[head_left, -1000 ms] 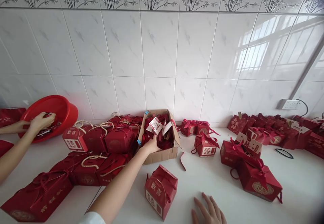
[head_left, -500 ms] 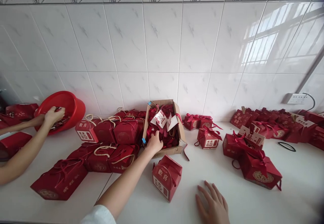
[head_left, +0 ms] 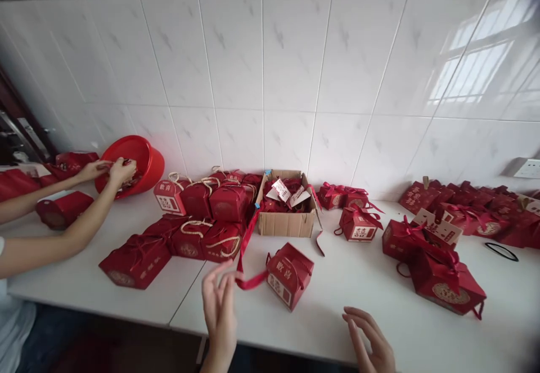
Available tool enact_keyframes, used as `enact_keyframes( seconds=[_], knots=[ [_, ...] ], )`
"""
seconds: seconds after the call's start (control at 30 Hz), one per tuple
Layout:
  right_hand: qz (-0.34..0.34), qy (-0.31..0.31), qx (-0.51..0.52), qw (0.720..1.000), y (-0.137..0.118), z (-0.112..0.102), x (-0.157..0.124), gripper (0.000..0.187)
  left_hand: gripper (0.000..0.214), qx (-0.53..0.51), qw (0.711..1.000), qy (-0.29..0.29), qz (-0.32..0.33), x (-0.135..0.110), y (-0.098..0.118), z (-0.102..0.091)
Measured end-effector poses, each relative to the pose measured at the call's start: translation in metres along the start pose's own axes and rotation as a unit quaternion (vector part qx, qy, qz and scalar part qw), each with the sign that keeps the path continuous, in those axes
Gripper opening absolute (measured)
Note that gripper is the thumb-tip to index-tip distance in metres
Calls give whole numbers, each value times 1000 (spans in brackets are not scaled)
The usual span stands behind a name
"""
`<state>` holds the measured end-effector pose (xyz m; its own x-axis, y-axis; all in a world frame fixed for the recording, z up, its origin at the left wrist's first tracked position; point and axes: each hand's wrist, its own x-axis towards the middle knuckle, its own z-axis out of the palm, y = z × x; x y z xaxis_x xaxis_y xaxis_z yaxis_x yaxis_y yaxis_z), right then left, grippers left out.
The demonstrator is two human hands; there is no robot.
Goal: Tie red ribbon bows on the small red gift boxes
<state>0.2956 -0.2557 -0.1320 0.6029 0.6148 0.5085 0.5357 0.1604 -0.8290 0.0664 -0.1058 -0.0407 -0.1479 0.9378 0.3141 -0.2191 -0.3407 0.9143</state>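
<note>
My left hand [head_left: 221,308] is raised over the front edge of the table, its fingers closed on a red ribbon [head_left: 250,243]. The ribbon runs up along the left side of the cardboard box [head_left: 284,224], and another part of it bends toward the small red gift box [head_left: 291,276]. That gift box stands just right of my left hand, with a twisted red cord handle and pale characters on its side. Low on the right, my right hand [head_left: 371,342] hovers with its fingers apart and nothing in them. Inside the cardboard box lie red ribbons and white-and-red tags [head_left: 282,191].
Stacked red gift boxes [head_left: 230,201] with rope handles stand to the left. More ribboned boxes [head_left: 442,277] are on the right, near a black loop [head_left: 501,251]. At far left, a co-worker's hands [head_left: 122,171] are at a red basin [head_left: 154,165].
My left hand has left the cardboard box and come back toward me, drawing a red ribbon out. My right hand has lifted and turned. The view has shifted left.
</note>
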Motion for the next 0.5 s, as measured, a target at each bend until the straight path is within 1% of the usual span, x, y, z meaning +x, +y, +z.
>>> enact_keyframes(
  seconds=[0.07, 0.1, 0.17, 0.2, 0.23, 0.3, 0.37, 0.4, 0.43, 0.47, 0.5],
  knots=[
    [43, -11, 82, 996, -23, 9, -19, 33, 38, 50, 995, -20, -80, -43, -21, -24],
    [74, -22, 122, 990, -33, 17, -30, 36, 36, 59, 993, -39, -96, -62, -29, -33],
    [150, -72, 176, 970, -47, 38, -56, 45, 31, 69, 988, -94, -102, -94, -37, -45],
    [198, -102, 185, 957, -52, 48, -68, 48, 28, 75, 984, -130, -95, -106, -36, -48],
    [248, -131, 190, 941, -56, 57, -79, 51, 26, 83, 977, -179, -82, -115, -33, -50],
    [349, -183, 200, 897, -61, 70, -93, 57, 24, 99, 949, -295, -49, -126, -25, -52],
    [425, -237, 250, 837, -67, 77, -95, 64, 27, 105, 903, -416, -21, -131, -18, -54],
    [448, -261, 293, 803, -71, 78, -93, 67, 30, 111, 879, -464, -21, -133, -15, -57],
    [459, -278, 341, 772, -76, 78, -89, 66, 34, 129, 858, -496, -34, -135, -15, -60],
    [457, -287, 388, 747, -81, 78, -83, 63, 37, 160, 843, -510, -58, -137, -15, -64],
    [447, -288, 425, 733, -87, 76, -76, 58, 39, 200, 832, -510, -88, -140, -16, -70]
  ],
)
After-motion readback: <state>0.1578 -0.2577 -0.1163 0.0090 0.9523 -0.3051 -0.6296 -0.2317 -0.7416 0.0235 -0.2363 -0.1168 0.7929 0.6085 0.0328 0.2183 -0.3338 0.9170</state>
